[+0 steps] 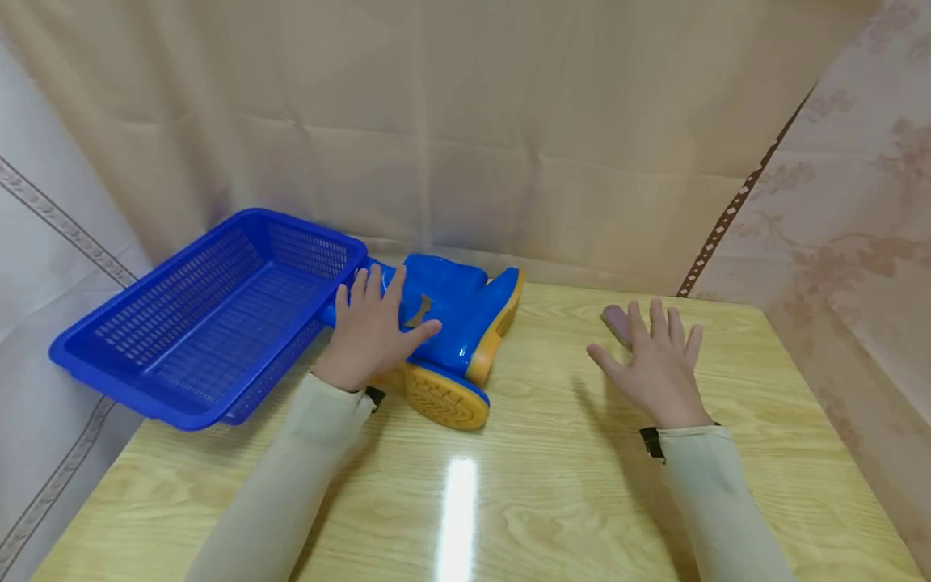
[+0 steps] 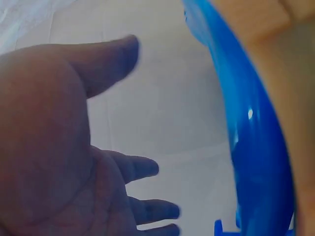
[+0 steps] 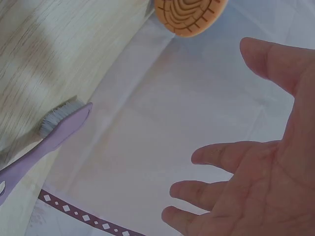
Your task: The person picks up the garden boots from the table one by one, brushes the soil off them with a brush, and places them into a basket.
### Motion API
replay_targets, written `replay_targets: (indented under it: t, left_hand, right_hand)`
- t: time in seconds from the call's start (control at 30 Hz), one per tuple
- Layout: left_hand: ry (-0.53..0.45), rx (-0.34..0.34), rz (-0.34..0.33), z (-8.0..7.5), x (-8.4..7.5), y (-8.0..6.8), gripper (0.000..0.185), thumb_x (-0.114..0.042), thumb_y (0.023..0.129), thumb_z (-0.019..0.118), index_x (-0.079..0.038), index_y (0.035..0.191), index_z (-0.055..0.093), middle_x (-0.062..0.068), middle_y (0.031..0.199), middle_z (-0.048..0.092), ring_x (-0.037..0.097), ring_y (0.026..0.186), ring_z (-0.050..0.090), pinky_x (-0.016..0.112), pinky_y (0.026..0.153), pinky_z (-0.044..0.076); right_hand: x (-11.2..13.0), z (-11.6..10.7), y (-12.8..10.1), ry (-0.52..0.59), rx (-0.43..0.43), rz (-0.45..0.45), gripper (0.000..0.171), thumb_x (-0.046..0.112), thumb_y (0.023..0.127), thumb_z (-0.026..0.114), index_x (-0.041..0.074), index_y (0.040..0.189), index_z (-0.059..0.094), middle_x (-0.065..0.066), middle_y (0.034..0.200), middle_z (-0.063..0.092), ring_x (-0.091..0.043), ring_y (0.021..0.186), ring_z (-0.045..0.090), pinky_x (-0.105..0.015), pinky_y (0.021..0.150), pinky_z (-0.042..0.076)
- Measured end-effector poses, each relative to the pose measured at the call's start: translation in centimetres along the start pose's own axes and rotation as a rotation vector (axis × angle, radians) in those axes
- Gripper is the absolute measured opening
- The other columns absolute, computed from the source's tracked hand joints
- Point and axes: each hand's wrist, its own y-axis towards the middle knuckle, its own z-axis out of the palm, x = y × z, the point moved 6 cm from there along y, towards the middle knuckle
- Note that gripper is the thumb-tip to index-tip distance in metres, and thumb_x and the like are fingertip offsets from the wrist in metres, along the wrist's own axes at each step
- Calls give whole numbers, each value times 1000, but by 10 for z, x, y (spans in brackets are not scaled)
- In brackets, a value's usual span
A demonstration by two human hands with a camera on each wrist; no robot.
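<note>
A pair of glossy blue rubber boots (image 1: 458,315) with yellow soles (image 1: 445,396) lies on its side on the wooden table (image 1: 553,485), beside a blue basket (image 1: 211,323). My left hand (image 1: 385,311) is spread open over the upper boot; contact cannot be told. In the left wrist view the open palm (image 2: 49,147) faces the boot's blue side (image 2: 256,147) with a gap between them. My right hand (image 1: 640,347) hovers open, fingers spread, just in front of a purple brush (image 1: 617,322). The right wrist view shows the empty palm (image 3: 266,187), the grey-bristled brush (image 3: 49,137) and a yellow sole (image 3: 189,14).
The blue slotted basket rests tilted at the table's left side, partly overhanging the edge. Beige cloth (image 1: 509,145) hangs close behind the table and patterned cloth (image 1: 858,242) along the right. The table's edges lie near on the left, right and back.
</note>
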Motion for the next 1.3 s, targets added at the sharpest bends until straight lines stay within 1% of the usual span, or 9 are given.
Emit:
replay_targets:
  t: [0.27,0.4,0.53,0.7,0.77,0.87,0.97,1.1,1.3]
  left_hand:
    - [-58,65,-111,-25,24,-6,81,-54,102,56,3,157,36,32,159,33,52,143,36,67,114,34]
    - [-63,122,-165,-37,33,-13,64,-54,103,55,4,129,61,25,121,65,41,105,65,54,86,54]
    - [-18,234,-224,-42,43,-21,56,-56,103,52,-6,80,59,7,73,51,25,68,56,37,61,44]
    - [13,408,-287,-33,53,-28,68,-61,104,43,-14,55,46,-2,54,40,14,48,40,34,56,40]
    - [-3,443,-318,-26,59,-30,71,-65,104,40,-9,64,58,1,58,45,15,50,43,35,58,43]
    - [-24,419,-325,-9,67,-28,81,-72,102,34,1,99,70,9,77,57,24,68,57,41,67,49]
    - [-64,364,-291,9,73,-26,103,-79,99,24,9,140,55,25,118,65,38,102,63,55,89,52]
    - [-165,305,-254,25,76,-22,112,-83,96,18,10,157,30,32,155,41,42,123,53,62,109,41]
    - [-238,181,-243,29,79,-18,109,-82,96,30,8,157,30,35,158,34,48,133,45,65,111,37]
  right_hand:
    - [1,-3,-1,18,12,1,100,64,100,53,0,164,11,-34,167,-3,-55,153,-6,-73,114,-18]
    - [-1,-1,-3,28,25,-2,100,62,101,54,-3,163,11,-35,166,-4,-56,153,-6,-73,115,-17]
    - [-2,1,-3,34,34,-5,100,62,101,53,-4,163,11,-36,166,-4,-57,152,-5,-73,115,-17]
    - [-1,1,-2,34,46,-7,98,60,101,54,-4,163,14,-36,166,-3,-58,152,-3,-73,115,-16]
    - [-1,2,-2,37,53,-7,98,60,101,55,-4,163,15,-36,166,-4,-58,152,-3,-73,115,-15]
    - [-1,2,-2,39,54,-7,97,60,101,55,-3,163,16,-37,166,-3,-58,152,-2,-74,115,-15]
    - [-1,1,-1,38,53,-9,96,59,101,55,-4,162,17,-37,166,-3,-59,151,-1,-74,115,-14]
    - [-1,-1,-1,39,57,-7,96,59,101,56,-4,162,18,-37,166,-3,-59,151,-1,-73,115,-15]
    - [0,-1,-2,47,62,-1,96,58,101,56,-5,162,18,-38,165,-3,-59,151,-2,-73,116,-15]
